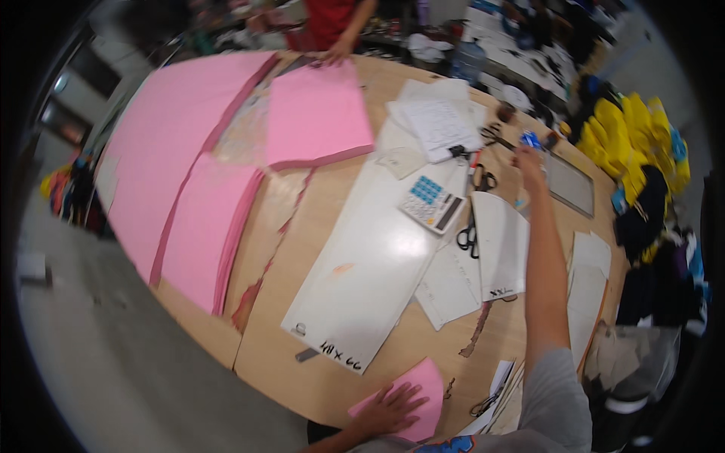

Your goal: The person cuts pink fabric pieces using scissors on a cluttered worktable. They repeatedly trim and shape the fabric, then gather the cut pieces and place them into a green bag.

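My left hand (391, 411) lies flat, fingers spread, on a small pink fabric piece (429, 392) with a curved edge at the near side of the table. My right arm stretches far across to the table's right side. There my right hand (531, 160) meets a small blue object (530, 140); its fingers are too small and blurred to show whether they grip it. Just left of that hand are black-handled scissors (483, 180) and a white curved pattern piece (501, 241). A dark-handled tool (497, 136) lies just beyond them.
Pink fabric stacks (189, 113) cover the table's left; another pink stack (317, 113) lies under a co-worker's hand (340, 51). A long white pattern board (355, 279) bears a calculator (432, 204). Small scissors (487, 404) lie near right. Yellow bundles (630, 136) stand beyond the right edge.
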### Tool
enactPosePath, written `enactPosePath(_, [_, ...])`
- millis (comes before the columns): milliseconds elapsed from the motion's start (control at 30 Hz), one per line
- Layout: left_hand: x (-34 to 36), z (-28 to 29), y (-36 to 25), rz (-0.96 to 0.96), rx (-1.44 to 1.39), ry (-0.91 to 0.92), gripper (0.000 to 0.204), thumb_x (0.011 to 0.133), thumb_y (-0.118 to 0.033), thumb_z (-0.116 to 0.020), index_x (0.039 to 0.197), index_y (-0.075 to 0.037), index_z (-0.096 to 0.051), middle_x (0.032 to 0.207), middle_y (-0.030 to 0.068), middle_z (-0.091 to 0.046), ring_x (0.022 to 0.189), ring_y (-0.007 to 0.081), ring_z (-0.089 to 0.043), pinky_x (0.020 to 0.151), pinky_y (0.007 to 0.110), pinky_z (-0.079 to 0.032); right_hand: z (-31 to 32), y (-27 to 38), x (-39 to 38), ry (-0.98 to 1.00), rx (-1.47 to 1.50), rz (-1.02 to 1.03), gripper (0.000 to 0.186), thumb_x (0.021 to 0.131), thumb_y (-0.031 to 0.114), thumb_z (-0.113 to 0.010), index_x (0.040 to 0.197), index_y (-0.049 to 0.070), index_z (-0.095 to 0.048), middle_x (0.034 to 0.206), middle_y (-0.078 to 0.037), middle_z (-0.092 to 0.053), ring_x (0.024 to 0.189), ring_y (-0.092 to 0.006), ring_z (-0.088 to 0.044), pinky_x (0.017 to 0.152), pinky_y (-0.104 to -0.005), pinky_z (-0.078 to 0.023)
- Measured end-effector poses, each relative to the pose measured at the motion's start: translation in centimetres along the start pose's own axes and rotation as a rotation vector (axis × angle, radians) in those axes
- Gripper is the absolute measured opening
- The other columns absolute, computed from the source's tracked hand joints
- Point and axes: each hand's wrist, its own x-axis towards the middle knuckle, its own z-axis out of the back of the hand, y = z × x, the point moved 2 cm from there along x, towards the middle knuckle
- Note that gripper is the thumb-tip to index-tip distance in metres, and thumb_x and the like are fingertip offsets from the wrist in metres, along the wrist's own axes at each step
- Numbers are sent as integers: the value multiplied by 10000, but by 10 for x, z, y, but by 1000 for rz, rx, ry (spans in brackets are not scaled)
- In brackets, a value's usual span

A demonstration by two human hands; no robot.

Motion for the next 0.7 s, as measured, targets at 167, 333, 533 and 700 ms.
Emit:
enactPosePath(167, [-4,0,3,-38,-84,-70,689,1175,-600,-574,1803,-334,-477,1884,52,-431,1745,299,-368,1407,603,-234,63,105,-159,44,176,53,229,1202,223,-683,1193,-2,-726,1037,-60,-711,948,-177,-701,949,-353,-611])
enactPosePath(333, [-5,-3,3,-64,-49,-138,694,1171,-573,-589,1796,-287,-492,1889,73,-423,1761,332,-342,1413,624,-236,92,207,-404,-95,185,150,299,1211,275,-686,1220,-19,-742,1118,-73,-748,1040,-181,-736,1020,-388,-627])
enactPosePath(533, [-8,-24,7,-125,-16,-192,696,1131,-506,-666,1772,-272,-531,1894,88,-403,1783,354,-279,1433,661,-151,107,267,-650,43,417,13,264,1224,269,-665,1261,10,-630,1290,-170,-771,1195,-347,-834,1091,-488,-660])
enactPosePath(700, [-9,-22,-3,-113,92,-229,697,1150,-540,-631,1795,-317,-487,1911,90,-363,1781,347,-274,1431,663,-149,118,220,-804,164,539,-330,202,1201,249,-707,1219,65,-623,1065,-106,-777,966,-266,-830,921,-423,-670])
